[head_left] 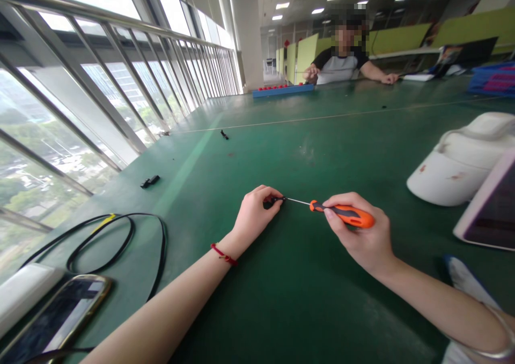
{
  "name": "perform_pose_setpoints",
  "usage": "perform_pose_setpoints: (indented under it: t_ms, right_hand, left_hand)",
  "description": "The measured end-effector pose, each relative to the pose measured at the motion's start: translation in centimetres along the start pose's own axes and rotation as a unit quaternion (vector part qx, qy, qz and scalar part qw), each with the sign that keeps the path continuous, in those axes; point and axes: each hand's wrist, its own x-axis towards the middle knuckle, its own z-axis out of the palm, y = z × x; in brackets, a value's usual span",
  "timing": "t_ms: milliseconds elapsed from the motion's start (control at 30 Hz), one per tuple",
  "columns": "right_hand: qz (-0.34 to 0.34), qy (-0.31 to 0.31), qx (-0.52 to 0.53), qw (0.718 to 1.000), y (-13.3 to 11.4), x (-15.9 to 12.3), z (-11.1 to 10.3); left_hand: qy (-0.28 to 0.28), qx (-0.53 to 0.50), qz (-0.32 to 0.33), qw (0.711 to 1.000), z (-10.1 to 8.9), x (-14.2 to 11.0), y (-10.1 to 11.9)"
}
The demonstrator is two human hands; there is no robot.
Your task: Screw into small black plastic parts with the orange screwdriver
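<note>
Head view: near the middle of the frame, the left hand (254, 209) is pinching a small black piece (276, 199) between the thumb and the fingers, just over the green bench (289, 278). What exactly this piece is, one cannot tell, because the fingers cover much of it. To the right of it, the right hand (368, 240) has its fingers closed around the orange-and-grey handle (354, 216) of a screwdriver. The thin metal shaft (298, 201) points to the left, and its tip seems to meet the black piece.

The screwdriver is probably light and stiff; its thick handle should give a secure hold, while the shaft looks slim and smooth, so less good for gripping. The black piece seems light and hard, easy to let slip, and is best taken by its sides, away from the tip. Another black part (150, 181) lies at the left of the frame.
</note>
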Motion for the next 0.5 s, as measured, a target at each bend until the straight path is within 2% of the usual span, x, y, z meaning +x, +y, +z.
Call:
perform_pose_setpoints:
  t_ms: [500]
  right_hand:
    - [0.034, -0.007, 0.015, 0.999, 0.16, -0.17, 0.10]
  left_hand:
    - [-0.001, 0.008, 0.000, 1.000, -0.03, 0.06, 0.11]
